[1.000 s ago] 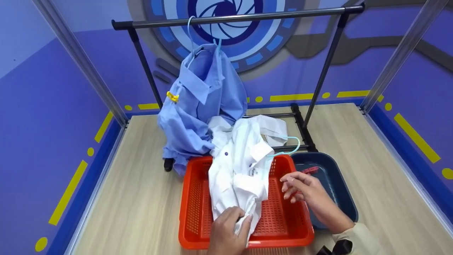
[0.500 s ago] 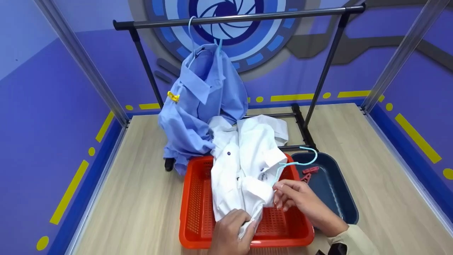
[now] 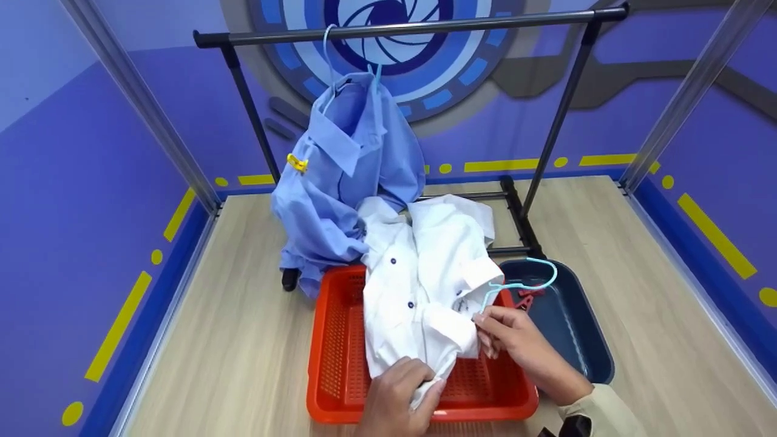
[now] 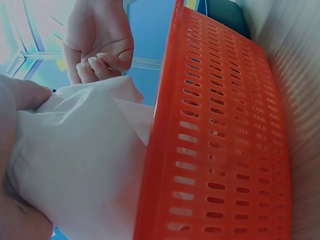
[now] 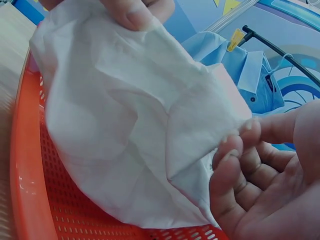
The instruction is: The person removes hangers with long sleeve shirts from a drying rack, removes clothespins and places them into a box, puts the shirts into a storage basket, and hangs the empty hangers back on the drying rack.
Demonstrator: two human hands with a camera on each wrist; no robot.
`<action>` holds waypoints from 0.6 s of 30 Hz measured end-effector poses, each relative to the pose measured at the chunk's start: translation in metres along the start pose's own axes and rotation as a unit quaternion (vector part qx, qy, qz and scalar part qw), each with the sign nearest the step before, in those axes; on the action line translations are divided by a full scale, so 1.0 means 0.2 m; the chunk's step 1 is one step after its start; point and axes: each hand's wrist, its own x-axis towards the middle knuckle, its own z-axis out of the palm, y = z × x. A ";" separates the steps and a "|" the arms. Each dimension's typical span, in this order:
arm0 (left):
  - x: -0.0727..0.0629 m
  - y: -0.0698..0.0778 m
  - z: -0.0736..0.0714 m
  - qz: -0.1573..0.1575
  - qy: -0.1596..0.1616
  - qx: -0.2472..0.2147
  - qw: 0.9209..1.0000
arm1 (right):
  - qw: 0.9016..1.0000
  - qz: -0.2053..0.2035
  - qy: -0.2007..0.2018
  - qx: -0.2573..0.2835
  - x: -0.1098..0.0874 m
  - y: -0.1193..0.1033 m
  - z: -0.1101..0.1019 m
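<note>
A white button-up shirt (image 3: 391, 331) with dark buttons lies over the red basket (image 3: 322, 364), its far part reaching past the back rim. My left hand (image 3: 397, 397) grips the shirt's near end, fingers on top and thumb at the side. At the collar's right edge, my right hand (image 3: 513, 340) pinches the cloth between thumb and forefinger, seen closer in the right wrist view (image 5: 270, 175). A light blue hanger (image 3: 513, 285) sticks out of the shirt just above that hand, its hook over the dark tray. The rest of the hanger is hidden inside the shirt.
Behind stands a black clothes rack (image 3: 425, 29). A blue shirt (image 3: 334, 182) hangs from it on a hanger, with a yellow clothespin (image 3: 297, 162) clipped on. Right of the basket, a dark blue tray (image 3: 576, 328) holds red clothespins (image 3: 525, 300).
My right hand has moved left from beside the shirt and taken hold of its collar edge. The shirt front has spread rightward, and the hanger's hook has shifted right and down.
</note>
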 end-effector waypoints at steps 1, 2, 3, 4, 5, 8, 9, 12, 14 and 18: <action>0.00 0.00 0.00 0.001 0.000 0.000 1.000 | 1.000 0.001 0.006 0.000 0.00 0.00 0.00; 0.00 0.00 0.00 0.002 0.000 -0.002 1.000 | 1.000 0.001 0.012 0.001 0.00 0.00 0.00; 0.00 0.00 -0.01 0.004 0.002 -0.003 1.000 | 1.000 0.003 0.020 0.002 0.00 0.00 0.01; 0.00 -0.01 -0.01 0.007 0.007 -0.004 1.000 | 1.000 0.005 0.028 0.003 0.00 0.00 0.01; 0.00 -0.01 -0.01 0.007 0.011 -0.005 1.000 | 0.999 0.008 0.036 0.004 0.00 0.00 0.02; -0.01 -0.02 -0.01 0.021 0.034 -0.009 0.999 | 0.998 0.017 0.061 0.013 0.01 0.00 0.02; -0.01 -0.02 -0.01 0.028 0.043 -0.007 0.999 | 0.997 0.022 0.068 0.016 0.01 0.00 0.02; -0.01 -0.03 -0.02 0.048 0.066 0.001 0.997 | 0.996 0.036 0.082 0.028 0.02 0.01 0.02; -0.01 -0.03 -0.02 0.065 0.078 0.008 0.995 | 0.994 0.043 0.089 0.035 0.02 0.01 0.02; -0.01 -0.04 -0.04 0.090 0.092 0.010 0.992 | 0.991 0.053 0.112 0.054 0.03 0.00 0.01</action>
